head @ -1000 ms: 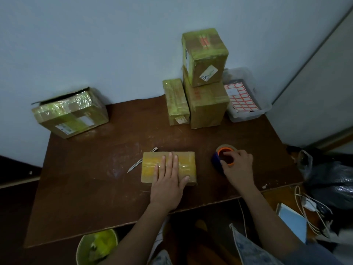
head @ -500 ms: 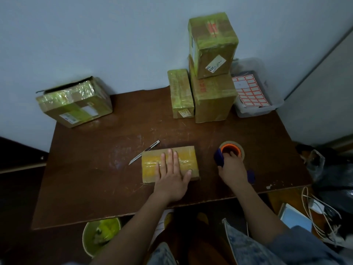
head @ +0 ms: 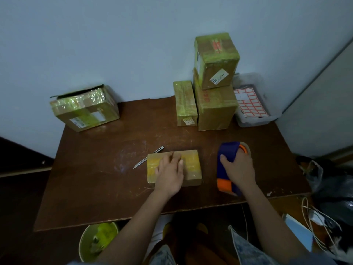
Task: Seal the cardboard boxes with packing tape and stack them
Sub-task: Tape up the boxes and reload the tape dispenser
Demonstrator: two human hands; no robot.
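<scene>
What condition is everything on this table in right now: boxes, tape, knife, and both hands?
Flat box: taped, lying flat, pressed by left hand.
Tape dispenser: gripped by right hand.
Knife: blade out, lying beside the flat box.
Stacked boxes: taped, one atop another.
Slim box: taped, against the stack.
Left box: taped, one flap edge lifted.
Label bin: holds label sheets.

On the table, the knife lies left of the near box, the tape dispenser right, stacked boxes behind.
</scene>
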